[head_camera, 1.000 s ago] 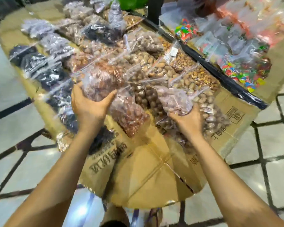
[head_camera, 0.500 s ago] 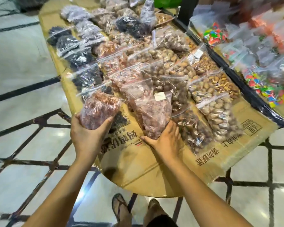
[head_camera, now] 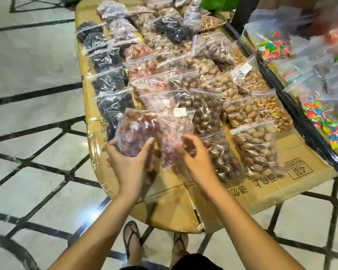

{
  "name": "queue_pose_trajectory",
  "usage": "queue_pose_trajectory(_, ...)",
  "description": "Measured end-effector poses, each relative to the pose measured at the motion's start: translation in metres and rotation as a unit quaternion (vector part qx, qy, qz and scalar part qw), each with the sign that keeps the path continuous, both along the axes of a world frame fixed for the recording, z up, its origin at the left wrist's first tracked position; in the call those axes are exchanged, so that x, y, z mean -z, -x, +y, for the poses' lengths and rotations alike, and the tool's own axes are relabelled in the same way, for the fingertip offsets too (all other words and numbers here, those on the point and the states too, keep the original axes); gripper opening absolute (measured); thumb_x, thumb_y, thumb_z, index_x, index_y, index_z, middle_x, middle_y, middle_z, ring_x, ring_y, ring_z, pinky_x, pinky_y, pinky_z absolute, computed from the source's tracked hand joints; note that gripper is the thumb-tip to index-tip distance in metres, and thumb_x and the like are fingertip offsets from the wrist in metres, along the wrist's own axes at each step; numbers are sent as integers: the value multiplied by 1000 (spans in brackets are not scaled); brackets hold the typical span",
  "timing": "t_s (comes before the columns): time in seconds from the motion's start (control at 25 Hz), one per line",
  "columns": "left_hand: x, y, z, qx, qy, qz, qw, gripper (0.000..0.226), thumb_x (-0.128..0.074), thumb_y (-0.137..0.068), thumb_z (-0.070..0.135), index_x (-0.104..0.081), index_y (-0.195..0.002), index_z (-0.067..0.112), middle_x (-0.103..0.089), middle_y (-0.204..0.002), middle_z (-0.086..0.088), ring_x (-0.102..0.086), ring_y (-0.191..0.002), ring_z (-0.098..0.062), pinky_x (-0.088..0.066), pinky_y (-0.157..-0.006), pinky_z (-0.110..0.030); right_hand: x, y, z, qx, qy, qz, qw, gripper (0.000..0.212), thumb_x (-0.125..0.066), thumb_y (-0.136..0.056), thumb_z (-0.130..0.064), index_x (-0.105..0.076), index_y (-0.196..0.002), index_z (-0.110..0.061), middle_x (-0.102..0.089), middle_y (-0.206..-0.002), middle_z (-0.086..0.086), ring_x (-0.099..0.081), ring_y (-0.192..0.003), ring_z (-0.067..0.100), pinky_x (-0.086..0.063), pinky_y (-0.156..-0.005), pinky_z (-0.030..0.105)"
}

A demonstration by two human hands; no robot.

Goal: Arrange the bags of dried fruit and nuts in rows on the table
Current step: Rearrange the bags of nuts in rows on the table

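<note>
The left hand (head_camera: 129, 162) has brought its red bag (head_camera: 133, 131) in from the table's left edge, and now it sits right next to the pink bag (head_camera: 174, 141). The right hand (head_camera: 195, 158) has slid up from the pink bag's bottom end to hang over its middle.

The left hand's thumb and fingers are wrapped around the red bag, holding it just above the table (head_camera: 261, 193). The right hand's fingers are bent over the pink bag. I cannot tell if they pinch it or only touch it.

The red bag is just left of the pink bag, and their sides touch. Both bags point long-ways away from the person, the same way the lines of bags run. The left hand is the nearer one, so it will likely set the red bag down. The bare cardboard in front looks like the spot.

There are two hands and two bags at the hands. The pink bag has one white label (head_camera: 180, 112). About five lines of bags run down the table. The left line has at least five dark bags (head_camera: 107, 80).
</note>
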State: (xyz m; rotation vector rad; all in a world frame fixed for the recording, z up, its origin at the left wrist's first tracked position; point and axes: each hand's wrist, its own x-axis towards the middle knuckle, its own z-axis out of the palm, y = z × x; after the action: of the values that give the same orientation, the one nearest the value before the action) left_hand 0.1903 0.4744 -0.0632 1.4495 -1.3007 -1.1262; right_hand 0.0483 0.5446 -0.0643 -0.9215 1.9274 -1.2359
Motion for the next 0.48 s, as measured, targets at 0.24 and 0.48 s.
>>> queue_pose_trajectory(0.24, 19, 16, 53, 280, 18, 24, 960, 37, -48, -89, 49, -54, -113, 21, -59, -107, 2, -56, -103, -3, -44, -89, -20, 1, 34, -2, 10, 18, -192, 981, 81, -88, -51, -45, -57, -118, -12, -73, -106, 1, -69, -101, 20, -54, -91, 39)
queue_pose_trajectory(0.48, 37, -25, 40, 196, 53, -107, 973, 50, -40, -89, 62, -53, -120, 26, -56, -118, 6, -53, -114, -11, -47, -97, -41, 14, 38, 14, -18, 17, -245, 969, 67, -81, -55, -49, -55, -107, -17, -66, -110, 11, -68, -76, 7, -55, -67, 20)
